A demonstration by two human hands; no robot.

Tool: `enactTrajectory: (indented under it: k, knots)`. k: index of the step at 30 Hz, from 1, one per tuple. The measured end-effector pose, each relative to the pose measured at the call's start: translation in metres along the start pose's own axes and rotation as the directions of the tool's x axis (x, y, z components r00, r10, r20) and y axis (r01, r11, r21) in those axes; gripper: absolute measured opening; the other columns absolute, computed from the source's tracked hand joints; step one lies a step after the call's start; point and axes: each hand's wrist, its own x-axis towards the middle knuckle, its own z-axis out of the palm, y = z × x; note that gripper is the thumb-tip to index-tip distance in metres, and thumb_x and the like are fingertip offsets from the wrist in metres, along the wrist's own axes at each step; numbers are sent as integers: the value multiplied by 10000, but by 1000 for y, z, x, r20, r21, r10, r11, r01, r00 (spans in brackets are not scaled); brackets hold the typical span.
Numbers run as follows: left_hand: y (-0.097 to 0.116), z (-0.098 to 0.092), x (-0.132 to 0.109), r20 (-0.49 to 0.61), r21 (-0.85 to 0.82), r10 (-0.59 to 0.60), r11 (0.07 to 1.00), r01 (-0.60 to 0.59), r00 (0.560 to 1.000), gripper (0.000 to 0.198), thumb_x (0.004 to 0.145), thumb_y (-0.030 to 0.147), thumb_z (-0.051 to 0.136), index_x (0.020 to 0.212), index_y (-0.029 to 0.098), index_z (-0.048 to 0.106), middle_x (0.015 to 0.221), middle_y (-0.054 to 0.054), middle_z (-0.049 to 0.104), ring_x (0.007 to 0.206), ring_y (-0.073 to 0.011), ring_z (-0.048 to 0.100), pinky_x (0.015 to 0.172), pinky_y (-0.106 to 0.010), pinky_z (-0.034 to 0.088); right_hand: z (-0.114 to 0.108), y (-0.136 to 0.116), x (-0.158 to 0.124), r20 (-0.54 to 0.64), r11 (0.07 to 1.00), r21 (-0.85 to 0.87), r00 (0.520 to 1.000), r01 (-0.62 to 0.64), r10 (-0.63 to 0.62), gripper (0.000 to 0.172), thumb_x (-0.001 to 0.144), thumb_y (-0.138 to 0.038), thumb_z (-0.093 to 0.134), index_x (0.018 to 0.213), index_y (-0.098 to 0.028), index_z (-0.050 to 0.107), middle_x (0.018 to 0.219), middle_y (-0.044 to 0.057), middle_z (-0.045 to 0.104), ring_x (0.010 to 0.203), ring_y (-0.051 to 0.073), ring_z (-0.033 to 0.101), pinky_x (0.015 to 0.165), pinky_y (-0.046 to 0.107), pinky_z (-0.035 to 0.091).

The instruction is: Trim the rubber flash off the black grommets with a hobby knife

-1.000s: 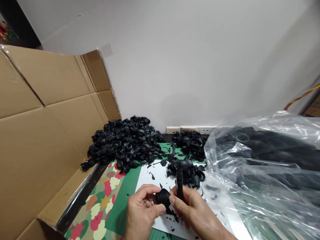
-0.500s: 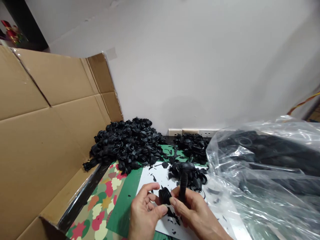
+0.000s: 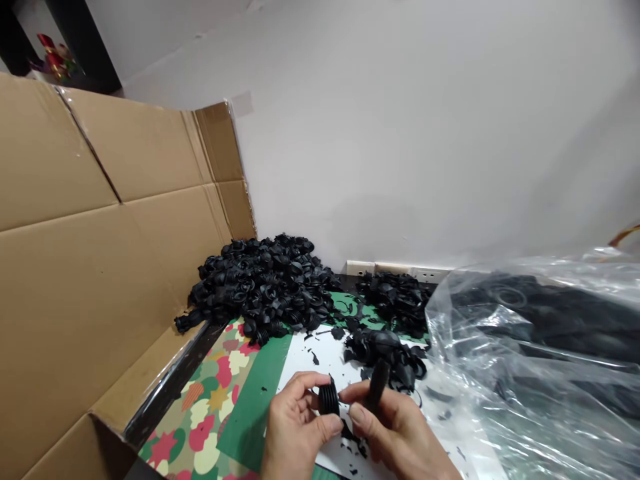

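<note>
My left hand point(image 3: 296, 423) pinches a small black ribbed rubber bellows point(image 3: 329, 399) between thumb and fingers, its ridges facing up. Beside it, my right hand point(image 3: 403, 427) is closed around a dark handle-like tool point(image 3: 379, 385) that sticks up past the thumb. Its working end is hidden by the hand. The right fingertips are at the bellows' right side; whether they touch it I cannot tell. Both hands are over a white sheet point(image 3: 305, 363) sprinkled with black scraps. Just beyond them lies a small heap of black rubber trimmings point(image 3: 387, 353).
A big pile of ribbed black pieces point(image 3: 265, 287) leans toward the cardboard box wall point(image 3: 165, 240) on the left. More black scraps point(image 3: 395, 297) lie by the wall sockets point(image 3: 427, 275). At right, a clear plastic bag point(image 3: 540, 373) holds dark parts. Patterned paper point(image 3: 200, 420) covers the table's left side.
My left fingers have closed onto the bellows, which has turned more upright. My right fingertips have eased away from it, and the tool tilts further right. The whole view has shifted slightly.
</note>
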Motion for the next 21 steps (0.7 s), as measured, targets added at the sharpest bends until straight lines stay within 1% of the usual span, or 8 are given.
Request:
enactTrajectory:
  k: [2, 4, 5, 7, 10, 14, 17, 21]
  knots:
    - [-1, 0, 0, 33, 38, 85, 996, -86, 996, 360, 488, 1, 688, 790, 190, 739, 789, -12, 663, 659, -150, 604, 548, -207, 467, -1, -1, 2, 38, 1000, 13, 999, -13, 13, 414, 739, -538, 595, 845, -142, 658, 562, -14, 542, 436, 115, 430, 413, 232, 362]
    - [-1, 1, 0, 80, 90, 136, 986, -143, 988, 362, 512, -7, 664, 795, 203, 748, 880, -32, 669, 742, -176, 620, 576, -212, 480, 0, -1, 3, 59, 1000, 9, 998, 0, -1, 416, 735, -549, 590, 793, -142, 653, 570, -13, 535, 432, 104, 407, 404, 224, 347]
    - [-1, 2, -1, 88, 116, 153, 980, -163, 984, 365, 523, -8, 657, 804, 206, 750, 903, -38, 671, 766, -183, 621, 582, -211, 482, 1, 0, 3, 60, 1000, 3, 998, 10, -10, 406, 731, -543, 593, 768, -143, 651, 578, -10, 537, 435, 102, 403, 402, 221, 342]
    - [-1, 4, -2, 58, 154, 173, 971, -180, 983, 376, 530, -5, 657, 825, 211, 746, 925, -34, 673, 758, -174, 619, 581, -204, 481, 3, 2, 4, 49, 1000, -4, 999, 19, -19, 381, 726, -525, 603, 744, -147, 647, 588, -8, 539, 447, 103, 409, 403, 217, 344]
    - [2, 6, -2, 12, 158, 135, 978, -135, 991, 391, 527, 4, 691, 855, 214, 728, 874, -13, 684, 727, -160, 616, 597, -201, 489, 3, 5, 5, 60, 1000, 1, 998, 9, -9, 373, 734, -527, 596, 736, -156, 639, 536, -31, 505, 427, 100, 403, 421, 222, 363]
    - [4, 2, 1, 68, 141, 54, 988, -63, 996, 350, 516, 30, 745, 825, 191, 718, 777, -5, 684, 690, -160, 616, 601, -211, 498, 0, 5, 5, 81, 1000, 17, 997, -4, 2, 390, 723, -551, 612, 706, -162, 620, 470, -59, 439, 415, 102, 411, 457, 231, 390]
    - [4, -1, 3, 106, 121, 4, 992, -17, 994, 360, 542, 36, 741, 866, 188, 714, 717, 3, 680, 647, -151, 612, 585, -213, 497, 0, 5, 6, 85, 1000, 31, 996, -5, 3, 415, 712, -578, 616, 693, -164, 617, 467, -60, 430, 426, 106, 423, 471, 235, 396]
    - [5, -1, 4, 160, 93, 0, 996, -15, 987, 323, 577, 36, 717, 860, 191, 725, 704, 15, 660, 616, -127, 593, 565, -196, 484, 1, 6, 6, 99, 999, 38, 995, -1, -3, 459, 714, -618, 589, 713, -160, 614, 476, -53, 452, 408, 95, 402, 437, 229, 358]
